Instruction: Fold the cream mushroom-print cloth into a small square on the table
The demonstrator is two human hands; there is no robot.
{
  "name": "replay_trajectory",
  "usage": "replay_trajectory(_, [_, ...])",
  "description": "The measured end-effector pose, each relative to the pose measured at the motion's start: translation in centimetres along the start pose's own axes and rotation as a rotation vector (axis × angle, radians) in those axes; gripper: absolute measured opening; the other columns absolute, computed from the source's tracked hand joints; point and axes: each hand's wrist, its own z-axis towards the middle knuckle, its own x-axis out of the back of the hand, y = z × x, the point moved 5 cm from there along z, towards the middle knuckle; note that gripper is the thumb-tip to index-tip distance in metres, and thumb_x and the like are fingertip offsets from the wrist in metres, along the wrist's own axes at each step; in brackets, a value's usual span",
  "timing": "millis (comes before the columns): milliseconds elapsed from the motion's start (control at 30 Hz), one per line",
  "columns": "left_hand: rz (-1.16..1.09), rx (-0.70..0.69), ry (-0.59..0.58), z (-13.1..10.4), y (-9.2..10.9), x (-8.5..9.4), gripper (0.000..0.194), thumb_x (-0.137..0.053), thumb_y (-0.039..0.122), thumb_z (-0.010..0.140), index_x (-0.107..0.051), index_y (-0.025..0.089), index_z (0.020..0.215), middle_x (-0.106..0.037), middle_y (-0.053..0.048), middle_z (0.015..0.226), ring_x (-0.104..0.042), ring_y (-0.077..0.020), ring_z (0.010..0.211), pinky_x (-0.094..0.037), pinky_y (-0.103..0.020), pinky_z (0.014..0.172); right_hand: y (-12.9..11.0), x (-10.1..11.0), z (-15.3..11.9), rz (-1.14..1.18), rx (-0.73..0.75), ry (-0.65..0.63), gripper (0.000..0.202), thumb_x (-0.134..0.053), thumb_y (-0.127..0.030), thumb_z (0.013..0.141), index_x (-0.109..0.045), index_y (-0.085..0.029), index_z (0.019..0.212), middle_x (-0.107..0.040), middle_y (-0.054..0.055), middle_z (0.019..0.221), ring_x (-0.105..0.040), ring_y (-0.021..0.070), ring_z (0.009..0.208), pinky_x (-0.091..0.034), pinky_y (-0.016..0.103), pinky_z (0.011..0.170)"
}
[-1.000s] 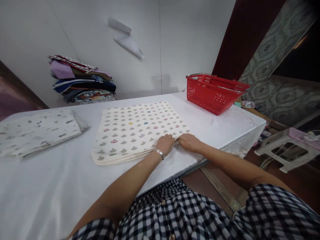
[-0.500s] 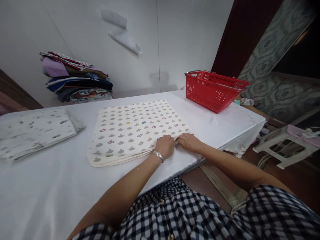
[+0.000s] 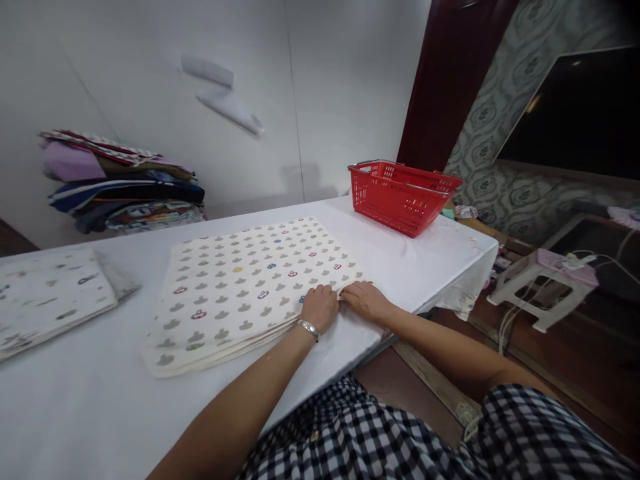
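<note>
A folded cream cloth [image 3: 240, 287] printed with grey mushroom-like shapes and a few coloured ones lies flat on the white-covered table [image 3: 125, 427]. At its near right edge, my left hand [image 3: 320, 308] has its fingers closed on the layered edge; a silver bracelet is on that wrist. Close beside it, my right hand [image 3: 367, 301] pinches the same cloth near the right corner. The fingertips of the two hands nearly meet.
Another folded printed cloth [image 3: 55, 297] lies at the left. A stack of folded fabrics [image 3: 127, 183] stands behind the table's left part. At the back right sits a red basket [image 3: 403, 197]. A pink-topped stool [image 3: 550, 280] with cables is on the floor at right.
The view has turned to the right, so things appear shifted left and slightly lower. Both hands stay at the cloth's edge, with little visible change in their grip.
</note>
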Motion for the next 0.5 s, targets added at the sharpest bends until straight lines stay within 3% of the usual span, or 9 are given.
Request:
replay_trajectory(267, [-0.002, 0.005, -0.001, -0.1, 0.0, 0.7, 0.024, -0.041, 0.023, 0.086, -0.064, 0.014, 0.088, -0.06, -0.009, 0.091, -0.052, -0.0242, 0.091, -0.038, -0.037, 0.074, 3.2, 0.0, -2.6, -0.104, -0.22, -0.017, 0.017, -0.045, -0.019, 0.09, -0.062, -0.017, 0.094, -0.06, 0.007, 0.095, -0.049, 0.0183, 0.089, -0.032, 0.029, 0.072])
replay_trajectory(500, [-0.008, 0.008, 0.018, -0.2, 0.2, 0.7, 0.023, -0.041, 0.021, 0.085, -0.064, 0.015, 0.089, -0.058, -0.01, 0.094, -0.05, -0.0245, 0.094, -0.038, -0.038, 0.075, 4.2, 1.0, -3.7, -0.155, -0.214, -0.037, 0.018, -0.044, -0.019, 0.091, -0.061, -0.016, 0.093, -0.06, 0.008, 0.092, -0.049, 0.0187, 0.085, -0.031, 0.03, 0.073])
